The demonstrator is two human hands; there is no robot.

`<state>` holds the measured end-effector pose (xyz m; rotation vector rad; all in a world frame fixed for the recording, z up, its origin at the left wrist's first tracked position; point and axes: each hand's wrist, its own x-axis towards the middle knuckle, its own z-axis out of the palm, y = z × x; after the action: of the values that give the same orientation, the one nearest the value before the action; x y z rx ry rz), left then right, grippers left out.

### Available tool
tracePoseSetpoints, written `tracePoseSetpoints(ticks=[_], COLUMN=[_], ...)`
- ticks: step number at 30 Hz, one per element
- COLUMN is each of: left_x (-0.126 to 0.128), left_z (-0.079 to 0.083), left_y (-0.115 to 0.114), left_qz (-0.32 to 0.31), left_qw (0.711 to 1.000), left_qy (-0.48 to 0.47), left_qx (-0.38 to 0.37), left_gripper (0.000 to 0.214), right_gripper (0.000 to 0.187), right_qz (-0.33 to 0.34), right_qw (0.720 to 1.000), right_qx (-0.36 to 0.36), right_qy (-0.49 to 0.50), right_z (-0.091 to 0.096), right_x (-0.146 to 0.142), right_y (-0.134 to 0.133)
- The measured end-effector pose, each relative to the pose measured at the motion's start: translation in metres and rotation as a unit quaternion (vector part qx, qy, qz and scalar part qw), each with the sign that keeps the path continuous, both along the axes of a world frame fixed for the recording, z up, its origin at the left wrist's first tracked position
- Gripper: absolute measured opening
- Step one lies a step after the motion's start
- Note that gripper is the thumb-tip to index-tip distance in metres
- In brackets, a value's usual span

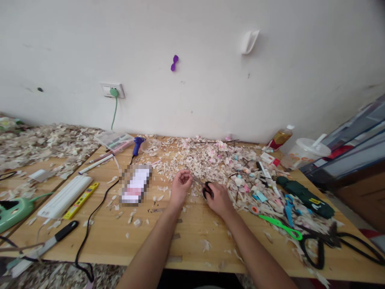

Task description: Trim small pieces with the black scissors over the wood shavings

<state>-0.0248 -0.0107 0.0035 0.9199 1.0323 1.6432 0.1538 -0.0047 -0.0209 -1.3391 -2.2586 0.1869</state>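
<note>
My right hand (220,197) grips a small pair of scissors (207,190) by its black handles. The blades point left, toward my left hand (181,184). My left hand is closed in a pinch, its fingertips close to the blades; whatever it holds is too small to make out. Behind both hands spreads a heap of pale, petal-like flakes (198,160). Pink and white flowers on thin dark twigs (221,145) lie on the heap's far right side.
To the left are a phone (136,184), a blue glue gun (137,146), a yellow box cutter (80,200) and a black cable (87,230). To the right lie green scissors (281,225), large black shears (320,245), a folded umbrella (306,196), a bottle (281,137) and a lidded cup (306,152).
</note>
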Motion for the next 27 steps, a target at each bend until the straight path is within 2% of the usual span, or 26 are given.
tracePoseSetpoints(ticks=[10, 16, 18, 20, 23, 27], left_x=[-0.003, -0.013, -0.013, -0.013, -0.01, -0.007], left_z=[0.005, 0.006, 0.003, -0.002, -0.008, -0.012], left_y=[0.0, 0.003, 0.004, 0.005, 0.004, 0.006], left_qz=[-0.007, 0.007, 0.01, 0.0, -0.009, 0.001], left_qw=[1.0, 0.994, 0.997, 0.998, 0.989, 0.985], left_qy=[0.022, 0.109, 0.073, -0.003, -0.096, -0.127], left_qx=[0.003, 0.009, -0.015, -0.056, -0.109, -0.12], left_gripper=[0.029, 0.029, 0.031, 0.034, 0.032, 0.029], right_gripper=[0.013, 0.015, 0.017, 0.018, 0.019, 0.022], right_qz=[0.0, -0.023, -0.047, -0.072, -0.094, -0.111], right_qw=[1.0, 1.0, 0.998, 0.996, 0.993, 0.99], right_qx=[0.006, 0.015, 0.027, 0.041, 0.042, 0.019], right_qy=[-0.013, -0.01, 0.005, 0.027, 0.057, 0.08], right_z=[-0.004, -0.005, -0.007, -0.008, -0.011, -0.014], right_x=[0.001, 0.001, 0.002, 0.003, 0.005, 0.006], right_y=[0.002, 0.004, 0.005, 0.007, 0.009, 0.011])
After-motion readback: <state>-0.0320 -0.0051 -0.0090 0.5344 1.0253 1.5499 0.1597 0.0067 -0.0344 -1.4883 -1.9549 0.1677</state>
